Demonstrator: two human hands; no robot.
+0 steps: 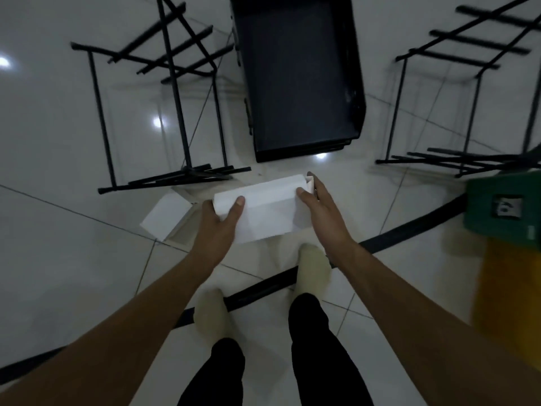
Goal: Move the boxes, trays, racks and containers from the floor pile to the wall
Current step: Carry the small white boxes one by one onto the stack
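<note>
A white box (pixel 268 210) is held above the tiled floor, in front of my feet. My left hand (pixel 221 222) grips its left end, thumb on top. My right hand (pixel 317 209) holds its right end, thumb on top and fingers down the far side. A second flat white box (pixel 165 215) lies on the floor to the left. A stack of black trays (pixel 298 77) lies straight ahead. One black wire rack (pixel 158 112) stands at the left and another wire rack (pixel 471 92) at the right.
A green box (pixel 506 212) sits on something yellow (pixel 509 288) at the right edge. A black hose or cable (pixel 404 230) curves across the floor under my feet. The floor is glossy white tile with light reflections.
</note>
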